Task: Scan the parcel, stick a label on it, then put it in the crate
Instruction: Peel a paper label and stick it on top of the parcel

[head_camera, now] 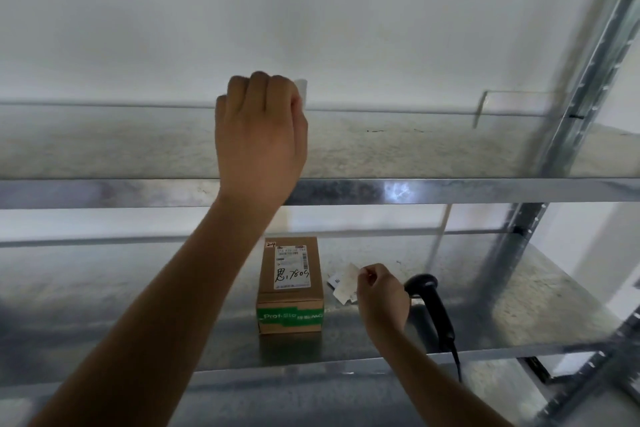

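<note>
parcel (290, 284): upright on lower shelf (519, 308), printed label on top
right grip (381, 298): pinching paper slip (346, 284), print unreadable
scanner (433, 305): beside it, partly hidden
left grip (259, 128): closed on white item (302, 90), mostly hidden, over upper shelf (415, 149)

parcel (290, 284): 1 | scanner (431, 305): 1 | hands (259, 135) (381, 298): 2 | shelves (450, 191): 2
</note>
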